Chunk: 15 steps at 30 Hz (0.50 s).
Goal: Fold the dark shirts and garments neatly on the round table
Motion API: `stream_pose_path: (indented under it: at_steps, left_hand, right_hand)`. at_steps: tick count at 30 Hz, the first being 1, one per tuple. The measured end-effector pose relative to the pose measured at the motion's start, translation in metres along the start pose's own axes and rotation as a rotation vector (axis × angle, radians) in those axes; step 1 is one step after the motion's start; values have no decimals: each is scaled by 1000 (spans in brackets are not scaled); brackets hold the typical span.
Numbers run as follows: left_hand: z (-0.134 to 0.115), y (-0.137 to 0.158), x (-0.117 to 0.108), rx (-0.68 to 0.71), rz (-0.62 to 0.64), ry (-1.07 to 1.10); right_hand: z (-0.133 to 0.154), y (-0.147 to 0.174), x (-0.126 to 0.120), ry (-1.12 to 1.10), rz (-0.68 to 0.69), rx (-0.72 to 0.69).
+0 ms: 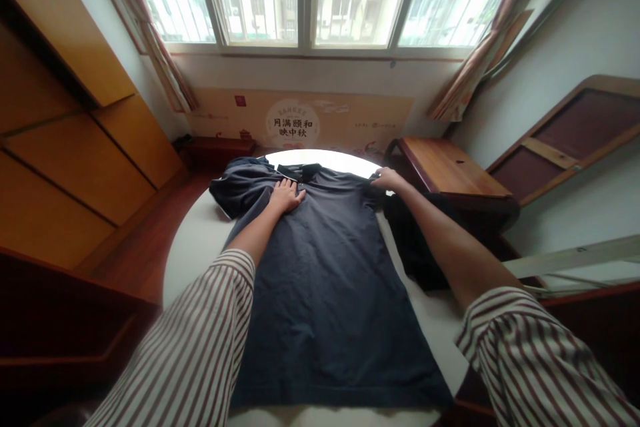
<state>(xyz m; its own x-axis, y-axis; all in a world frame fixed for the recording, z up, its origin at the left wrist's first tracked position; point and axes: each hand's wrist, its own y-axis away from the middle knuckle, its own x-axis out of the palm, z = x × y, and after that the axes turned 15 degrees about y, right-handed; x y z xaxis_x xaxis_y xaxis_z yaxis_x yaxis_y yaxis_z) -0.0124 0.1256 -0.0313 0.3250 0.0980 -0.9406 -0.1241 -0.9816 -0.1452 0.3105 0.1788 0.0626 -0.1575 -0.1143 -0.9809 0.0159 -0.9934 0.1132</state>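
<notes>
Navy collared cloth shirt (330, 280) lies on round white table (193, 247). Left hand (287, 196), shirt's 11 o'clock: fingers flat, thumb splayed. Right hand (387, 179), 1 o'clock: pinching sleeve (373, 195). Hard tug could skew shirt.
</notes>
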Motion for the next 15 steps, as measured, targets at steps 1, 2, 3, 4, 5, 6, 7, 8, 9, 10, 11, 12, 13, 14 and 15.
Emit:
stream_pose_path:
  at_steps: [1,2,3,4,5,6,7,8,9,10,11,12,13,14,15]
  left_hand:
    - [0,0,0,2,-4,1]
    - [1,0,0,4,-8,2]
    - [1,0,0,6,-12,3]
    - [1,0,0,7,-16,3]
    - [1,0,0,7,-21,2]
    - [1,0,0,7,-24,1]
    - [1,0,0,8,-27,-1]
    - [1,0,0,8,-30,-3]
    - [1,0,0,8,-32,-5]
    - [1,0,0,9,-34,-7]
    - [1,1,0,8,-37,-9]
    - [0,1,0,7,-41,-11]
    - [0,1,0,6,-44,-14]
    - [0,1,1,5,-48,-16]
    - [0,1,1,5,-52,-17]
  right_hand:
    - [-4,-1,-2,-41,-11,14]
    - [-7,-2,-3,-82,-25,28]
    - [-9,-2,-4,-120,-42,42]
    - [-11,-3,-4,-152,-67,56]
    - [-13,-5,-4,-179,-101,72]
    - [-15,-7,-5,-198,-147,89]
    - [-16,-9,-5,-213,-200,108]
    - [-17,-12,-6,-225,-257,126]
    - [-18,-15,-7,-233,-315,143]
    - [-20,-17,-7,-240,-362,156]
    - [-21,-20,-7,-246,-386,165]
    - [-23,-21,-7,-250,-385,169]
    - [-26,-22,-6,-254,-362,170]
    - [-28,-22,-4,-256,-321,162]
    - [-31,-21,-3,-257,-270,152]
